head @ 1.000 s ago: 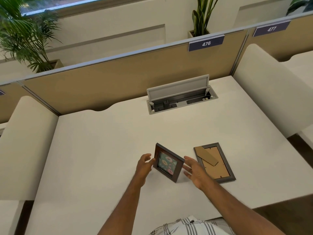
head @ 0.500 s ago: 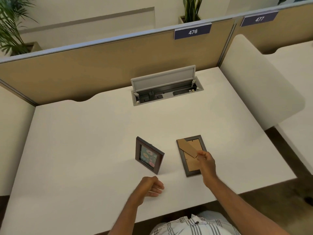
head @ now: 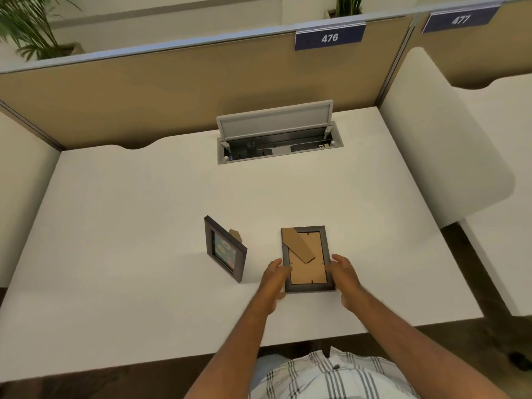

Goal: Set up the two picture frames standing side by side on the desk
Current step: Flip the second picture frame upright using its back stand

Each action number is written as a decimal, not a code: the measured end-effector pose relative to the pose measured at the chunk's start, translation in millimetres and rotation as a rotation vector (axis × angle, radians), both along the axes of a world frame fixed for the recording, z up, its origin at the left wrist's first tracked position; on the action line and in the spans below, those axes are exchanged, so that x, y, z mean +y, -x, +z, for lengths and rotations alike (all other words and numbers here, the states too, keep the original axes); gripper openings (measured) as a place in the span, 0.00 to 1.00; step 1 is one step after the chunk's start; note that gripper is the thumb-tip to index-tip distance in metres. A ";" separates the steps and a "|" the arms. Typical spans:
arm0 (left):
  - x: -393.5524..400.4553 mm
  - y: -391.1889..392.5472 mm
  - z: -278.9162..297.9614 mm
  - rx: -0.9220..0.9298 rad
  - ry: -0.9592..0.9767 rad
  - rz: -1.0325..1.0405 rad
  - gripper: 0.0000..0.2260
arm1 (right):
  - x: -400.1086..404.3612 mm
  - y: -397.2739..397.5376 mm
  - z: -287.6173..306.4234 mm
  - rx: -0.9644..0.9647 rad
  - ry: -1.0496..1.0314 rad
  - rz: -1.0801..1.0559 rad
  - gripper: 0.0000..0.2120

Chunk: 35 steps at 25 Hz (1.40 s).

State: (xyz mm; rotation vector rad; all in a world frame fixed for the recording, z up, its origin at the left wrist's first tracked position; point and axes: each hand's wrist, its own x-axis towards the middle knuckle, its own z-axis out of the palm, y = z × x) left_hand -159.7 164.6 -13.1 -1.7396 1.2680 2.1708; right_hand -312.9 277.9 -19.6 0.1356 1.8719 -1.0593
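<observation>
A dark-framed picture frame [head: 225, 248] stands upright on the white desk [head: 144, 226], propped on its cardboard stand, its picture facing left and toward me. To its right a second dark frame [head: 307, 259] shows its brown cardboard back and folded stand. My left hand [head: 274, 276] grips its left edge and my right hand [head: 344, 273] grips its right edge, both near the frame's lower end. Whether this frame rests on the desk or is slightly lifted I cannot tell.
An open cable box with a raised grey lid [head: 277, 132] sits in the desk's far middle. A tan partition [head: 172, 90] with a sign reading 476 runs behind. A white side panel [head: 440, 145] bounds the right. The desk's front edge is close to my body.
My left hand left the standing frame and came over to the second frame. Both hands now hold the second frame by its sides; before, only my right hand touched it.
</observation>
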 end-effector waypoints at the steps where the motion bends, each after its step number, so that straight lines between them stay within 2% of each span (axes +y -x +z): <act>1: 0.1 1.2 0.5 -0.002 -0.017 0.020 0.28 | 1.8 5.9 -0.3 -0.063 0.011 -0.022 0.27; 3: -0.8 3.0 1.9 0.013 -0.072 0.073 0.28 | 5.1 15.5 0.4 -0.145 0.046 -0.037 0.26; 6: -3.9 10.1 9.4 -0.008 -0.126 0.088 0.21 | 5.8 18.5 0.5 -0.176 0.074 -0.003 0.25; 10: -2.2 19.7 12.9 -0.100 -0.044 -0.019 0.24 | 8.5 17.1 -5.0 -0.166 0.065 0.019 0.25; 15: -3.6 23.2 13.3 -0.146 -0.018 0.000 0.14 | 13.2 27.1 -7.5 -0.210 0.080 -0.030 0.24; 18: -4.1 25.1 15.1 -0.182 -0.011 -0.005 0.12 | 15.1 33.5 -9.6 -0.220 0.077 -0.031 0.24; 21: -6.0 27.5 18.2 -0.236 -0.023 -0.026 0.07 | 15.8 35.0 -9.8 -0.255 0.101 -0.057 0.20; 25: -3.2 30.1 13.1 -0.175 -0.008 -0.028 0.04 | 11.1 31.6 -8.6 -0.153 0.132 0.011 0.21; 26: -3.8 31.3 11.6 -0.133 0.017 0.001 0.04 | 9.7 31.1 -6.1 -0.154 0.150 0.024 0.21; 30: -14.2 41.4 13.3 -0.023 0.096 0.060 0.21 | 4.8 31.0 4.8 -0.178 0.169 0.055 0.21; 35: -27.0 47.7 10.2 0.025 0.136 0.184 0.23 | -1.1 41.6 12.5 -0.233 0.182 0.068 0.19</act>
